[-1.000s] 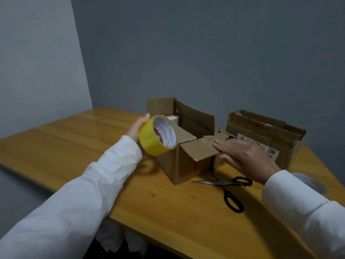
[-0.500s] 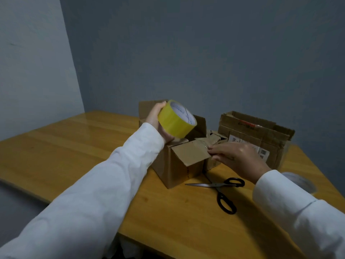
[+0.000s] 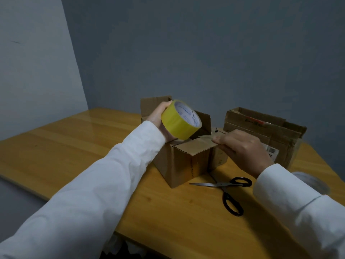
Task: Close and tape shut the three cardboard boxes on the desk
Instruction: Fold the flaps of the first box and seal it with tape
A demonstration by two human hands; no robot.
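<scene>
1. Three boxes are named in the task, yet none looks taped from what I can see; my judgement is that the job is at its start.
2. My left hand [image 3: 158, 120] grips the yellow tape roll [image 3: 181, 119], fingers curled round its far side, holding it just above the back of the near box [image 3: 183, 157].
3. That near box sits mid-desk [image 3: 74, 146]; its front flap lies folded down, while the rear flaps [image 3: 155, 103] stand upright, so it is only partly closed.
4. My right hand [image 3: 242, 148] pinches the right edge of the folded flap, fingers bent over it, pressing it flat.
5. A small box [image 3: 218, 157] sits hard against the near one, mostly hidden behind my right hand; I cannot tell whether it is closed.
6. Open scissors [image 3: 226, 191] lie on the desk in front of that hand.
7. Farthest right, the large box [image 3: 261, 126] gapes open and untaped.
</scene>
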